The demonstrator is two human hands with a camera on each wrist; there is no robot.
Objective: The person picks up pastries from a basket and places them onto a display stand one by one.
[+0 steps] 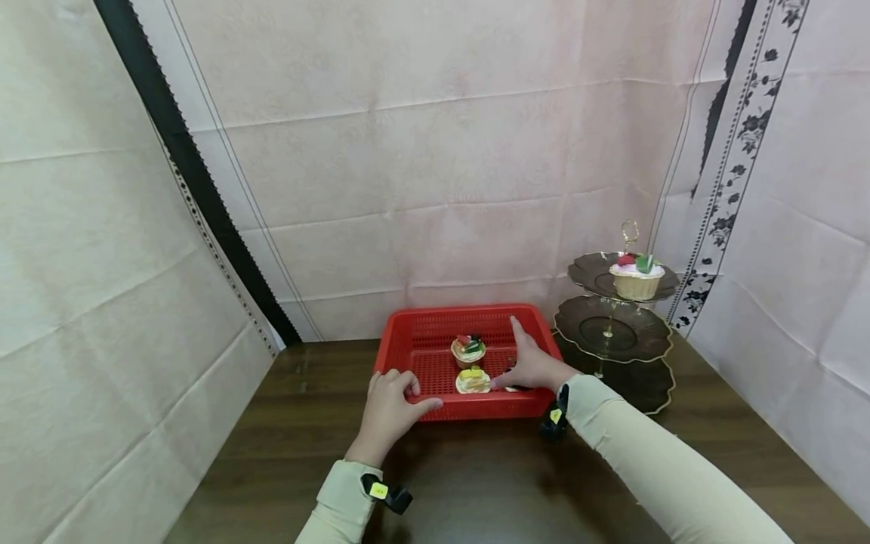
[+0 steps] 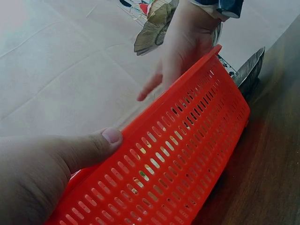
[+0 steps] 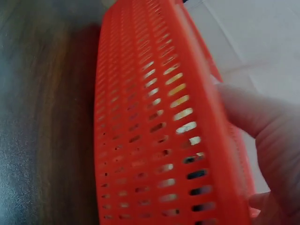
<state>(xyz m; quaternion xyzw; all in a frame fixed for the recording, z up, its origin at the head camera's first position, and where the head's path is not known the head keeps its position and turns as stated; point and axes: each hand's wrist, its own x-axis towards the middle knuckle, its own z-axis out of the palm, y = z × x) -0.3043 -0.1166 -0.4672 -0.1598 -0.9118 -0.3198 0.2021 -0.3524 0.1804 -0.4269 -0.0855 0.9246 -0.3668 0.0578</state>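
1. Pale right sleeve up front.
2. Red basket between both hands, holding a yellow-topped cupcake and a red-and-green one.
3. Right hand spread wide over it; left hand loosely curved, thumb at the rim.
4. Stand right of the right hand has another cupcake.
5. Wrist views show side slots close-up; head doesn't.

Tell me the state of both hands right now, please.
Left hand: at the red basket; whether it grips cannot be told.
Right hand: open, over the basket.
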